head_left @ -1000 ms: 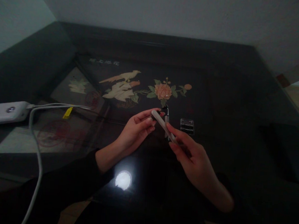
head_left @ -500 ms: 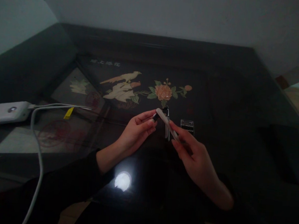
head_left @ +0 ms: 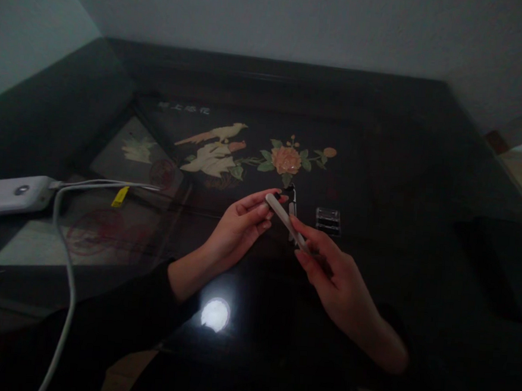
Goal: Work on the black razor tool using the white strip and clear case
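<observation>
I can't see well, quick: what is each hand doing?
Left hand: closed, pinching a small dark thing; what it is cannot be told.
Right hand: closed on the white stick.

Both arms wear long black sleeves of a soft, plain dark fabric, without visible pattern, print or buttons. The sleeve on the left arm point(head_left: 113, 322) enters from the near left and ends in a close cuff at the wrist, leaving the bare left hand point(head_left: 236, 232) uncovered. The sleeve on the right arm point(head_left: 413, 373) shows only as a dark mass at the near right; its edge is lost in the dim light, so more of that forearm shows bare behind the right hand point(head_left: 333, 278). The fingernails on both hands look longish and polished, some catching a reddish tint. No rings, watch or bracelets can be made out.
</observation>
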A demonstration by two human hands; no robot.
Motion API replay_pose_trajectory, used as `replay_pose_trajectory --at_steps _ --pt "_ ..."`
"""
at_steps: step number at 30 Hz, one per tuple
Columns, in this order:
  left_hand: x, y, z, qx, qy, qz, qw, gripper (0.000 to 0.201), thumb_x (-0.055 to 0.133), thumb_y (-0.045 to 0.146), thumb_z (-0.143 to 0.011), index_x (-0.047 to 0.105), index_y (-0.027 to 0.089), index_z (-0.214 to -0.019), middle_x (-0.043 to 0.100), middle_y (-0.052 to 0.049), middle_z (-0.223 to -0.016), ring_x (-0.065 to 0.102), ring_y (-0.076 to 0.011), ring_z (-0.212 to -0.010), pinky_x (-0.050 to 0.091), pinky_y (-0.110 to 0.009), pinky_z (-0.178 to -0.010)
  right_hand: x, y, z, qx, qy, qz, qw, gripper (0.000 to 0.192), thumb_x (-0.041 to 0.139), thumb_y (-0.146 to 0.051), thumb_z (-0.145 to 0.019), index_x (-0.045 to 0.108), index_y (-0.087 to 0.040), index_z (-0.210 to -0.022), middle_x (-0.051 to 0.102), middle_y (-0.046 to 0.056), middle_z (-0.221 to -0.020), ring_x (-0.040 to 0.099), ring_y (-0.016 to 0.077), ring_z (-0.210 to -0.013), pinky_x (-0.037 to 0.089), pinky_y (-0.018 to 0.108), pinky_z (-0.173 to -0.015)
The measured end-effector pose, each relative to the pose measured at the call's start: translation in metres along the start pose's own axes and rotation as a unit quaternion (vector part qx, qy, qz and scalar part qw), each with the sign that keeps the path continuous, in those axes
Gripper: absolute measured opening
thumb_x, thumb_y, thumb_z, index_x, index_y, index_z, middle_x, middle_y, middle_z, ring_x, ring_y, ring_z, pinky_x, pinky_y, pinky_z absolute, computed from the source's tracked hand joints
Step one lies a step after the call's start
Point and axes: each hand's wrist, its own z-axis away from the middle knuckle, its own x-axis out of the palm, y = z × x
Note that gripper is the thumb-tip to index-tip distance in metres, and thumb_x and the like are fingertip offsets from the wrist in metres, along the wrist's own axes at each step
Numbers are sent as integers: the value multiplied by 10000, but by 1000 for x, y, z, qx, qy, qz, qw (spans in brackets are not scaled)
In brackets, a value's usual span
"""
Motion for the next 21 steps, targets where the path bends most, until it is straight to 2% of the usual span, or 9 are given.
replay_pose_trajectory --at_steps 6,9,14,21 --pt "-1 -1 1 -3 6 16 1000 425 913 251 -586 765 157 -974 736 -23 -878 561 -42 -640 477 -129 -591 0 7 -3 -2 34 33 999 438 487 -166 -957 565 -267 -1376 673 67 -1310 693 213 -1075 550 403 -978" --pt "-2 -1 1 -1 0 17 1000 415 918 263 -583 768 166 -957 714 -6 -797 567 -48 -637 474 -132 -582 -1 10 -3 8 41 42 998 442 489 -170 -954 563 -261 -1380 703 70 -1249 694 219 -1071 548 409 -975" --pt "-2 -1 1 4 -2 10 1000 425 929 285 -567 773 175 -948 716 -8 -818 562 -44 -636 474 -132 -589 -1 8 -3 7 35 39 999 420 481 -189 -961 567 -236 -1369 721 81 -1166 702 222 -1035 564 411 -942" --pt "-2 0 1 -1 1 -2 1000 442 920 303 -582 764 168 -974 754 -44 -969 585 -48 -667 488 -154 -650 2 1 2 15 8 10 1000 405 488 -203 -964 553 -238 -1363 723 60 -982 712 206 -867 599 380 -825"
